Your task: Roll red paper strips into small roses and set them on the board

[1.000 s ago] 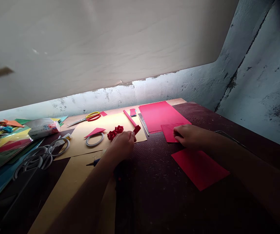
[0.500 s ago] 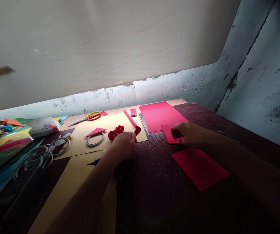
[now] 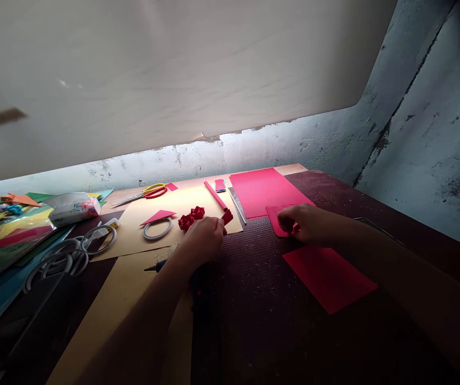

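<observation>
Right hand (image 3: 308,224), centre-right of frame: shifted slightly leftward since the earlier frame, fingers pinching the small red paper piece (image 3: 277,220). Left hand (image 3: 202,239), centre: unchanged, closed on a red paper roll (image 3: 226,216).

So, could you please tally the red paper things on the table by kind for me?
Flat red sheets: 3, the large sheet, the small sheet under the right hand, the near sheet
Red paper roses: 2
Red triangles: 1
Rolled red tubes: 1
Red piece in the left hand: 1
Total: 8
</observation>
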`<state>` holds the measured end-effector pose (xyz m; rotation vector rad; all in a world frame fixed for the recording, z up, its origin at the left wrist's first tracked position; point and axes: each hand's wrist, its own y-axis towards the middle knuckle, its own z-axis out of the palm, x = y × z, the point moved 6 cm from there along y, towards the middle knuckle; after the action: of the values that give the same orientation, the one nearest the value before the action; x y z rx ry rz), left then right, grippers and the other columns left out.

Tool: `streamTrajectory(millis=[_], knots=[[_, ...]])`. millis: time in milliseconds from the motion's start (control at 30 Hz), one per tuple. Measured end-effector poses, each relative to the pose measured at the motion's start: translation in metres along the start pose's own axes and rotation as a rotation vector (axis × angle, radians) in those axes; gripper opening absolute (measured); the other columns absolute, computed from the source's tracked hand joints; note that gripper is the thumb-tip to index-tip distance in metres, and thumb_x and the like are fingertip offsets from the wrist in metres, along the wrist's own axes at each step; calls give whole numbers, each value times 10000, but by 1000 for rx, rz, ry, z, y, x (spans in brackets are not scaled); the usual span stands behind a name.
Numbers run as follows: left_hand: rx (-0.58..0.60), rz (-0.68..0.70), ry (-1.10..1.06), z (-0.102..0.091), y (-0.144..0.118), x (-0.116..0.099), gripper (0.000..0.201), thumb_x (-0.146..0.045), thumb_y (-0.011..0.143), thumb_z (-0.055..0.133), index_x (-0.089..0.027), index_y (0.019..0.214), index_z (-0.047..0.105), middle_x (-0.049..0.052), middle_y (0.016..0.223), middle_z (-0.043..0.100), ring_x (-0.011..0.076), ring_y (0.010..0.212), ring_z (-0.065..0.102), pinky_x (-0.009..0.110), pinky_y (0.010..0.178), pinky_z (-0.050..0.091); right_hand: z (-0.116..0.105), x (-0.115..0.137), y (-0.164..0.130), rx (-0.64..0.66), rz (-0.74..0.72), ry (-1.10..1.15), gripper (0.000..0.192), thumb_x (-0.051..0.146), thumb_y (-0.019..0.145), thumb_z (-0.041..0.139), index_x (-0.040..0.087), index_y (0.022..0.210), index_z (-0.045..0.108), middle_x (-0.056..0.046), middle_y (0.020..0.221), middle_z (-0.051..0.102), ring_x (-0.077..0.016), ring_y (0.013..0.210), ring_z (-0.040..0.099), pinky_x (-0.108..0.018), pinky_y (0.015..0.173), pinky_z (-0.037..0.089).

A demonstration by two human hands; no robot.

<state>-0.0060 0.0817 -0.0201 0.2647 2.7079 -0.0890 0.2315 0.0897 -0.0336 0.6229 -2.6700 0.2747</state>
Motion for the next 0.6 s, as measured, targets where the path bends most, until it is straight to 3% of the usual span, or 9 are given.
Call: streamTrajectory(millis=[433,600], knots=[[17,-20,-5,0,0,1,457,-370,998,330,-173,844,712,103,852,712,242,781,631,345,690,404,1,-1,-2,64,10,21,240,-10,593,536,188,718,588,-20,755,648,-165,693,592,-253,573,373],[10,-18,0,0,0,2,446,-395,1001,336,-181,861,701,97,846,710,242,787,634,335,663,386,-5,0,-3,-4,0,81,211,16,632,535,183,742,600,-32,798,668,-172,741,606,-258,619,411]])
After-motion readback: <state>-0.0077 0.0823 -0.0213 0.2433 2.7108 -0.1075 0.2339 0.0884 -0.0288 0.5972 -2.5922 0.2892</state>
